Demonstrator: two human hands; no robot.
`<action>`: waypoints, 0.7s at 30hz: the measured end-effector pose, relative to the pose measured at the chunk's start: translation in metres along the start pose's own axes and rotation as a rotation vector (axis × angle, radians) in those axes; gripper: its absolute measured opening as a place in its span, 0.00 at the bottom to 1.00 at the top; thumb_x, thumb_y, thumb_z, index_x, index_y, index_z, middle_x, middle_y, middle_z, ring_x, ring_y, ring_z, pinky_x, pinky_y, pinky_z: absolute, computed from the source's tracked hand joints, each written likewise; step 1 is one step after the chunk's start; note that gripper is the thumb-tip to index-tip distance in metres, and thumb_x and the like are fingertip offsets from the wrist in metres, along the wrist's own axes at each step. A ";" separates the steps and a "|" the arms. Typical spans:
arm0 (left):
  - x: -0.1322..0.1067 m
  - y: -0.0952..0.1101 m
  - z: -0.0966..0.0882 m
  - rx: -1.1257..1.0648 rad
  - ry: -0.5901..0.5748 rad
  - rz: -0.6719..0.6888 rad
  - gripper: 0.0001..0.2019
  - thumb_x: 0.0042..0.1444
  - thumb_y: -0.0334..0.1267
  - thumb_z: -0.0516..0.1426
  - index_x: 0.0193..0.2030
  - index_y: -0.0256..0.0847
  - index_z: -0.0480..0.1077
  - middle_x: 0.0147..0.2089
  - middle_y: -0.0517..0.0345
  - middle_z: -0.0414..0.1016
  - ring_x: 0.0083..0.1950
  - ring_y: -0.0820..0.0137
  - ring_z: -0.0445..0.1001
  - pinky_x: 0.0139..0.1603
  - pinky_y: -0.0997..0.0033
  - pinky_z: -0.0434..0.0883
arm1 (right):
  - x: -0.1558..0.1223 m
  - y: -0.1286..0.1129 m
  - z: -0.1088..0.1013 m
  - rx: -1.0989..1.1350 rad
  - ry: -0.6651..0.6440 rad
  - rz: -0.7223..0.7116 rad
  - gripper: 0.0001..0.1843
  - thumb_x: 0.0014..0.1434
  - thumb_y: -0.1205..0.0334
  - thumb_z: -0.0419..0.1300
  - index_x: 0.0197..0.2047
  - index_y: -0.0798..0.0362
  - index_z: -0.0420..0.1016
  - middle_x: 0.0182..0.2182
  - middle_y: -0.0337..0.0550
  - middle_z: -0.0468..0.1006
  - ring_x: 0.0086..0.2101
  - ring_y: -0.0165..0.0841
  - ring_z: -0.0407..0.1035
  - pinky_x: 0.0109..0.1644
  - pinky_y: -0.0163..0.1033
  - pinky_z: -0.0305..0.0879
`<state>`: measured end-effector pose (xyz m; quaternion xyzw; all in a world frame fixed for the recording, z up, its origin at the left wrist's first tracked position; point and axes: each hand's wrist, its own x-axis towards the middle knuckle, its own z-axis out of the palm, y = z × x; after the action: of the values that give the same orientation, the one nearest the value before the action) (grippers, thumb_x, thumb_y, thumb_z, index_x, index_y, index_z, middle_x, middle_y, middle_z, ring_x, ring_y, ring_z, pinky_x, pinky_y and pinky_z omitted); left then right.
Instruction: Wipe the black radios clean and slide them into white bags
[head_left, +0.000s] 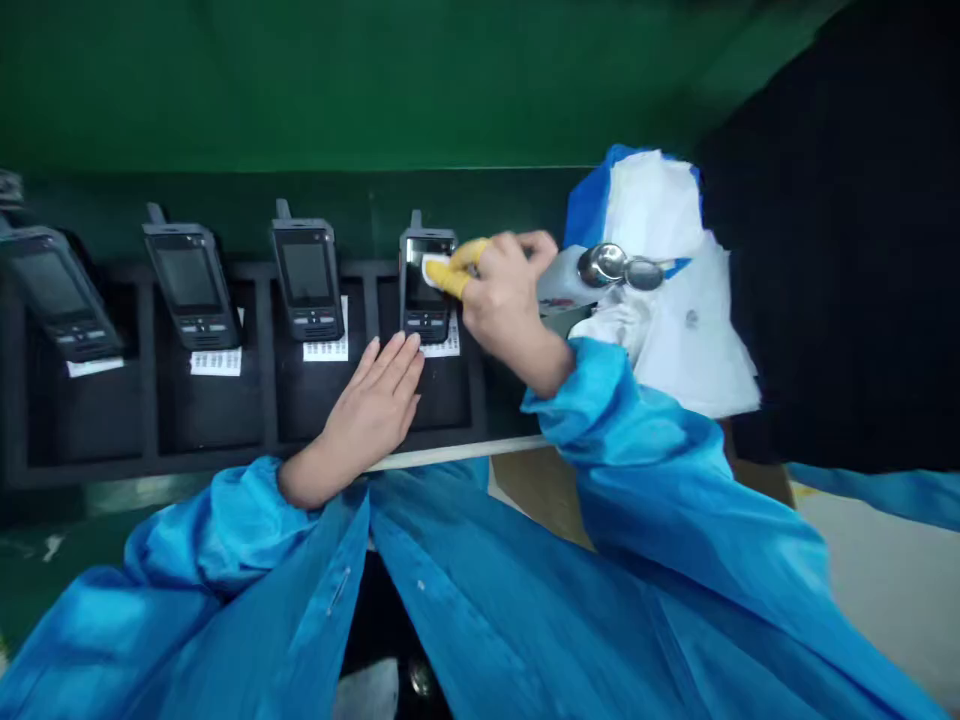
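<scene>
Pinched on a white pad (433,270), the right hand (504,290) partly hides a handset (418,302) at the far edge of the tray (210,463), near its right corner; the left hand (375,402) lies outstretched, palm hidden.

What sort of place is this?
Probably an electronics workshop or factory: four handheld devices lie along a black compartmented tray, a blue smock is worn, and the right hand holds a white pad to one screen.
</scene>
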<state>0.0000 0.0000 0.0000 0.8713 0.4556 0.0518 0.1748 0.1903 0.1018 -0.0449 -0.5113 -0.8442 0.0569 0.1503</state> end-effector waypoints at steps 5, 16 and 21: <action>0.000 0.000 0.000 -0.023 -0.044 -0.027 0.22 0.64 0.32 0.47 0.62 0.25 0.64 0.67 0.36 0.62 0.70 0.55 0.59 0.70 0.46 0.58 | -0.037 -0.018 -0.005 -0.058 0.007 -0.143 0.19 0.67 0.65 0.48 0.35 0.45 0.80 0.36 0.37 0.77 0.41 0.32 0.60 0.52 0.48 0.39; -0.001 -0.001 0.001 -0.030 -0.003 -0.011 0.22 0.64 0.34 0.49 0.62 0.25 0.64 0.66 0.34 0.63 0.69 0.53 0.60 0.69 0.44 0.59 | 0.030 -0.009 -0.005 -0.037 -0.064 0.052 0.23 0.69 0.64 0.41 0.39 0.48 0.78 0.43 0.42 0.74 0.45 0.36 0.61 0.50 0.49 0.43; -0.001 -0.003 0.004 -0.046 0.035 -0.001 0.21 0.64 0.34 0.50 0.61 0.25 0.64 0.66 0.34 0.64 0.69 0.53 0.61 0.69 0.44 0.59 | -0.022 -0.013 0.000 0.029 -0.088 -0.005 0.19 0.68 0.63 0.46 0.40 0.48 0.79 0.41 0.41 0.74 0.41 0.34 0.61 0.46 0.46 0.41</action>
<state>-0.0017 -0.0003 -0.0044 0.8658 0.4577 0.0773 0.1869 0.1886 0.0762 -0.0463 -0.5039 -0.8504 0.0911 0.1206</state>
